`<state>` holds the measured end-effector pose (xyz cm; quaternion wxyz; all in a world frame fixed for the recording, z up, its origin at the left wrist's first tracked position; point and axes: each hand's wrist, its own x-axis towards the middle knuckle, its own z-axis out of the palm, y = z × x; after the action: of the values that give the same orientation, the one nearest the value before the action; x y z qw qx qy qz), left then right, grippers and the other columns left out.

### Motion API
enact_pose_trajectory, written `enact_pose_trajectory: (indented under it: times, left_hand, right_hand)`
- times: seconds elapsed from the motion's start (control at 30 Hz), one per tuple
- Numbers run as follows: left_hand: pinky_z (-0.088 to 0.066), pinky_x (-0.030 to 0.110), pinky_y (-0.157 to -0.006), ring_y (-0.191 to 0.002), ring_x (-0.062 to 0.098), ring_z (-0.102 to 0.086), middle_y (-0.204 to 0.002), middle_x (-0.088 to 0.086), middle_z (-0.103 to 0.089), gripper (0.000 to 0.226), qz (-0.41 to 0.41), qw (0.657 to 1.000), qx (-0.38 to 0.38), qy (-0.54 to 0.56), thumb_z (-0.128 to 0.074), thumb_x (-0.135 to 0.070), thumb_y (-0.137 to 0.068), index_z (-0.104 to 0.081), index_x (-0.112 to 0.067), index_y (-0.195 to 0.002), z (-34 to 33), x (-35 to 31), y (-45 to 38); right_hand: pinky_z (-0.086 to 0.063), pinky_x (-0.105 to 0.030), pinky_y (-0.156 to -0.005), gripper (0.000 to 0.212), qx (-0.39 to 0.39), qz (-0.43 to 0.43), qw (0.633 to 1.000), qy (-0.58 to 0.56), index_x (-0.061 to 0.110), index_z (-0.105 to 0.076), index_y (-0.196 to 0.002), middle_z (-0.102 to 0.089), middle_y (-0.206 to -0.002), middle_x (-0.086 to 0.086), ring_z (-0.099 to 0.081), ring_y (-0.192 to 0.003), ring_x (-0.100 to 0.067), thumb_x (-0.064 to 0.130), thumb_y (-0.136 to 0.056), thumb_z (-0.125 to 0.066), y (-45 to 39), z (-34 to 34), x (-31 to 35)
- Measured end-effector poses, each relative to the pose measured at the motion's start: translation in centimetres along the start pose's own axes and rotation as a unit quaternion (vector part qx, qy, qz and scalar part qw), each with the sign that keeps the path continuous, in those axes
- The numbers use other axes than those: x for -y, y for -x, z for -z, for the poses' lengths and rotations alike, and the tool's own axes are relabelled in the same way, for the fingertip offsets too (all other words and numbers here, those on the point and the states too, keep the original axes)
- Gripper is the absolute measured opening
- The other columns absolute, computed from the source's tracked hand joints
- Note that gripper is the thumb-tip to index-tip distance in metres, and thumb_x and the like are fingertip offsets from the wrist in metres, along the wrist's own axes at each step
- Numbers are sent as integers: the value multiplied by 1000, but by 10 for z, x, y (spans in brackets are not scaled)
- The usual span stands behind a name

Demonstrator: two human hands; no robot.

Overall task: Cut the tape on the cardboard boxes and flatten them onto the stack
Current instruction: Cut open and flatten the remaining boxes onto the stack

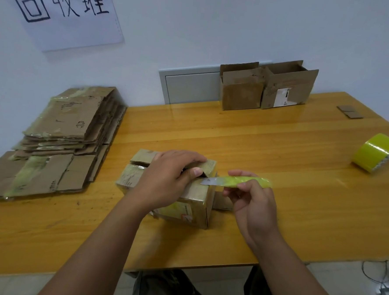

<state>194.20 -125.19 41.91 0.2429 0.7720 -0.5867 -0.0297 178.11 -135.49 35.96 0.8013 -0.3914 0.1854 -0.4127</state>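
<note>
Palm-down, left hand grips the box flap; right hand pinches the knife, blade touching the box beside the left thumb.

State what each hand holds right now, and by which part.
The right hand pinches a small utility knife by its yellow-green taped handle, bare metal blade toward the box. The left hand grips the small brown cardboard box by a top flap.
</note>
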Motion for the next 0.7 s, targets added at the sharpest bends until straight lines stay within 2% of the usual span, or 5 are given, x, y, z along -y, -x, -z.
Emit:
enact_pose_trajectory:
  times: [0.1, 0.2, 0.4, 0.57, 0.7]
  left_hand:
    - [-17, 18, -100, -125, -4, -41, -131, -24, -57, 29, -6, 1000, -8, -10, -49, -38, -101, -58, -38, -128, -1, 1, 0]
    - [-15, 20, -100, -122, -5, -41, -130, -25, -57, 28, -10, 1000, -13, -17, -48, -39, -101, -59, -39, -127, -2, 2, 0]
    - [-18, 24, -97, -112, -7, -44, -115, -29, -58, 29, 10, 999, -41, -2, -37, -43, -103, -61, -39, -120, -3, -2, -4]
    - [-15, 33, -109, -109, -3, -41, -106, -30, -54, 23, 14, 998, -59, -6, -43, -41, -102, -60, -37, -116, -3, -5, -4]
    - [-22, 30, -96, -109, 4, -37, -106, -20, -51, 28, 55, 983, -172, 13, -60, -48, -91, -57, -28, -111, -5, -5, -2]
  right_hand:
    - [-47, -27, -48, 21, -2, -28, 1000, 7, -4, -62, -88, -65, -66, -8, -57, -55, -17, 7, -76, -47, -7, -3, 3]
    - [-43, -25, -44, 21, -34, -34, 998, 34, 1, -60, -93, -55, -54, -6, -53, -48, -15, 0, -91, -39, -20, -7, 5]
    - [-39, -23, -41, 19, -99, -32, 994, 43, 10, -55, -93, -51, -49, 3, -48, -45, -10, 2, -95, -39, -35, -22, -5]
    - [-38, -24, -42, 15, -158, -27, 987, -3, 8, -56, -93, -50, -50, 5, -47, -45, -9, 3, -94, -41, -51, -20, 5]
    - [-42, -25, -46, 14, -132, -17, 991, 27, 12, -55, -99, -55, -53, 3, -52, -50, -11, 6, -96, -43, -35, -17, -5]
